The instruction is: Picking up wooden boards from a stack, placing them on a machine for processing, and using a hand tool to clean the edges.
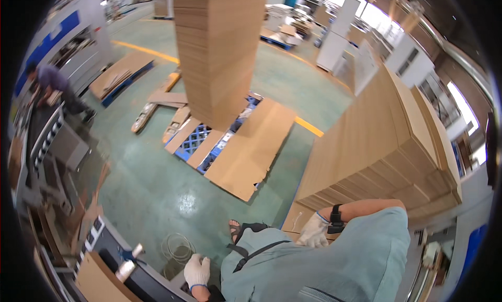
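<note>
My left hand [197, 271], in a white knit glove with a blue cuff, hangs low beside the conveyor-like machine [144, 270]. Its fingers are loosely bent and slightly apart, with nothing visible in them. On the other side, my right hand [314, 232], also gloved, is at my hip, close to the lower edge of a large stack of flat cardboard sheets [361, 145]. Its fingers point downward and look loosely apart; my shirt partly hides them. Whether it touches the cardboard I cannot tell. No held object shows in either hand.
Ahead, a tall cardboard stack [225, 56] stands on a blue pallet [196, 137] partly covered by cardboard sheets [251, 150]. Coiled strapping [178, 248] lies on the floor by the machine. A person [55, 88] bends over equipment at far left, near another low-loaded pallet [123, 77].
</note>
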Tool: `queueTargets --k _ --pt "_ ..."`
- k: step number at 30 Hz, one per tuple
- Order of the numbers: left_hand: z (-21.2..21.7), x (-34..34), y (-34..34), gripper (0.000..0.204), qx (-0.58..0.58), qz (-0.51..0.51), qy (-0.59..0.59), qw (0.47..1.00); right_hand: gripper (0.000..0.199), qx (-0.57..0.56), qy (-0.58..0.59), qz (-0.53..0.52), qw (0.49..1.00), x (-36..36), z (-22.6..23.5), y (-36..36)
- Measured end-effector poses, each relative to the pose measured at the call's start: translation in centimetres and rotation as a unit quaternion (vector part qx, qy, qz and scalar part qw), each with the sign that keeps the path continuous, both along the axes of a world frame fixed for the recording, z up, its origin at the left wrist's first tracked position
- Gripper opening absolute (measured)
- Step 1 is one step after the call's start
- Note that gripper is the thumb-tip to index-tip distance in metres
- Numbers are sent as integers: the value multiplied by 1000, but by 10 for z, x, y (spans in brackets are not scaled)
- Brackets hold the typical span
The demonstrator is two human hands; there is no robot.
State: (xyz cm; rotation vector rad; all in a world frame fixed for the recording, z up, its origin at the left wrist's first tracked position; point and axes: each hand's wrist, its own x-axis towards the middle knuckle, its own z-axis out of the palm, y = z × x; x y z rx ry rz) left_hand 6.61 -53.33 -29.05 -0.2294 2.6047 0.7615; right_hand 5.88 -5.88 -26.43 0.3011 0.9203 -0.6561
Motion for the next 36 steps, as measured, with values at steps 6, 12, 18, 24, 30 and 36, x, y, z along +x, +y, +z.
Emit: queueTargets --k 6,12,18,24,30,36 --pt "-74 -140 17 43 -51 -122 -46 990 61 -1 32 -104 994 3 -18 20" --pt "-135 -245 35 45 -12 -256 -93 962 60 -14 67 -155 986 -23 -40 5" --pt "-157 -322 25 45 41 -280 -122 951 58 -19 79 -165 983 -68 -59 -39" --pt "-186 -402 -49 41 38 -230 -89 968 56 -5 85 -163 983 -123 -59 -94" --pt "-276 -436 -165 32 159 36 -127 978 55 12 96 -153 984 -174 -41 -140" --pt "-320 -412 -223 19 363 365 -365 776 53 32 108 -185 976 -186 -30 -166"
